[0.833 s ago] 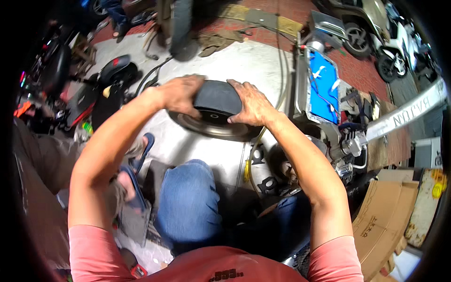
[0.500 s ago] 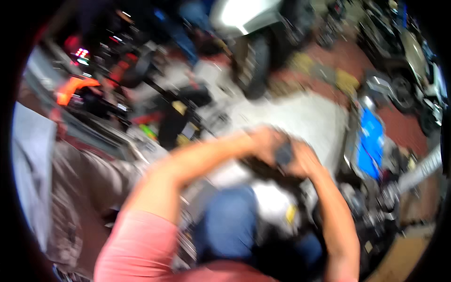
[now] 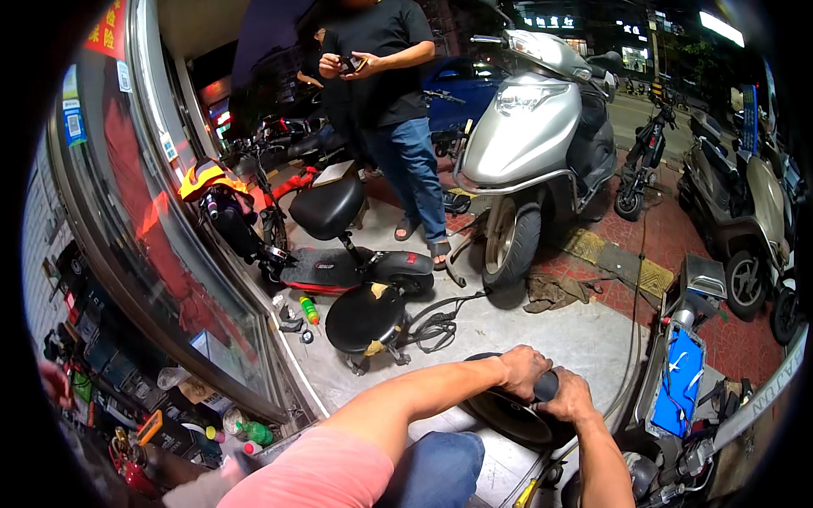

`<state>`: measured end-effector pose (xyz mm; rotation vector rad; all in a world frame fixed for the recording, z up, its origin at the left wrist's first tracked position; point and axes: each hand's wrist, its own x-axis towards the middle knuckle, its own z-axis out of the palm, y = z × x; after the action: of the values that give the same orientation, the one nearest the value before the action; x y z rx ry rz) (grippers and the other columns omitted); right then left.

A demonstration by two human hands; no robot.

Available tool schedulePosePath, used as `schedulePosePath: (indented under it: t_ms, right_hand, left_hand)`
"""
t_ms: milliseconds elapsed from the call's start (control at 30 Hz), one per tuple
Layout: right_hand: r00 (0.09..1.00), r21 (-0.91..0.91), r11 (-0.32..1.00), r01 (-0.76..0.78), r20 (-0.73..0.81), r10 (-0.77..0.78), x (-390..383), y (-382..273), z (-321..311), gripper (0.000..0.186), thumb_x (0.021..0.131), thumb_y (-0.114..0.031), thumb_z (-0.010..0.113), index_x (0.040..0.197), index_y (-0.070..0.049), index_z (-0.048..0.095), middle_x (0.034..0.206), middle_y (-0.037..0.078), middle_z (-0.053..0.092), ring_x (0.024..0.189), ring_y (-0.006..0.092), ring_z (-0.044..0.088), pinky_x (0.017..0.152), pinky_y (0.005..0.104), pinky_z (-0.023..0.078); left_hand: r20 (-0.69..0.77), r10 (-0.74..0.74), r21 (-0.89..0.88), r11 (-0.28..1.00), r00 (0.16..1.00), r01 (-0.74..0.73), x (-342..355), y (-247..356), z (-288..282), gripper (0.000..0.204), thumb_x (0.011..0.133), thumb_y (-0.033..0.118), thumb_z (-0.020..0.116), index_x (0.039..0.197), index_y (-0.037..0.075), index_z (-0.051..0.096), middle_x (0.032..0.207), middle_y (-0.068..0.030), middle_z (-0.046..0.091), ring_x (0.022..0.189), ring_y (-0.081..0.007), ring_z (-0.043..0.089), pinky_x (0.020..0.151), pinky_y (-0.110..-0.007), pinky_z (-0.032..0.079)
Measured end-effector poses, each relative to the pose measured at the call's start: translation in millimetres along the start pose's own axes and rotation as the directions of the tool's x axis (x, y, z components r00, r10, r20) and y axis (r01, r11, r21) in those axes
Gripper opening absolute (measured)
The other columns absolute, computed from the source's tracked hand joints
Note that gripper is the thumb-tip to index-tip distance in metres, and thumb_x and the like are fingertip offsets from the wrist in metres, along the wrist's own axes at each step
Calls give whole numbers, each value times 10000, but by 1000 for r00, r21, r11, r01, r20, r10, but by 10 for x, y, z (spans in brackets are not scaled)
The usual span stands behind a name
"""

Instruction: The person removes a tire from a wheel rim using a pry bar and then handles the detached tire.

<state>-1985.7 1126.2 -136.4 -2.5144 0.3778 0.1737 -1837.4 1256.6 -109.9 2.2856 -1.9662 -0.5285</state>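
Low in front of me stands a black wheel (image 3: 514, 422) with a tyre, partly hidden behind my forearm. My left hand (image 3: 523, 372) is closed at the tyre's upper edge, knuckles up. Close beside it, my right hand (image 3: 569, 400) curls round the same edge from the right. A dark grey rounded piece (image 3: 546, 387) bulges between the two hands; whether it belongs to the tyre I cannot tell. Both sets of fingertips are largely hidden. Near the wheel's lower side lies a yellow-handled tool (image 3: 525, 493).
A black round stool (image 3: 366, 320) and a small black-seated scooter (image 3: 326, 212) stand ahead left. Beyond is a silver scooter (image 3: 529, 127), with a person (image 3: 389, 93) beside it. A blue panel (image 3: 679, 377) rises at right; bottles (image 3: 254, 433) line the glass door.
The view has swung upward and turned from blurred to sharp, bringing the street and standing person into sight. My hands are still together, now lower right in the picture.
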Motion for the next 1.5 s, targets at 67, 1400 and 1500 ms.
schedulePosePath:
  t_ms: [67, 1400, 1500]
  right_hand:
    - [999, 4, 999, 33, -24, -33, -13, 3, 47, 1018, 558, -458, 953, 1370, -17, 524, 1288, 221, 621, 1243, 400, 575, 1076, 466, 466]
    - [992, -120, 992, -47, -123, 32, 224, 6, -99, 836, 655, -293, 818, 1395, -65, 503, 1288, 236, 613, 1228, 422, 583, 1056, 516, 476]
    - [984, -128, 992, 24, -171, -45, 62, 27, -66, 1010, 646, -327, 879, 1505, -88, 405, 1401, 233, 528, 1321, 430, 496, 1104, 544, 428]
  left_hand:
    - [-55, -1, -44, 999, 998, -1, -83, -26, -16, 659, 579, 342, 845, 1114, 12, 647, 1039, -204, 718, 998, -391, 703, 882, -464, 561]
    - [-121, 33, -126, 991, 992, -49, 162, -435, 36, 690, 605, 323, 811, 1193, 20, 615, 1165, -190, 686, 1119, -389, 651, 973, -451, 520]
    - [-147, 70, -147, 985, 987, -92, 73, -584, 78, 873, 597, 344, 828, 1353, 9, 547, 1283, -209, 623, 1235, -388, 588, 1069, -437, 477]
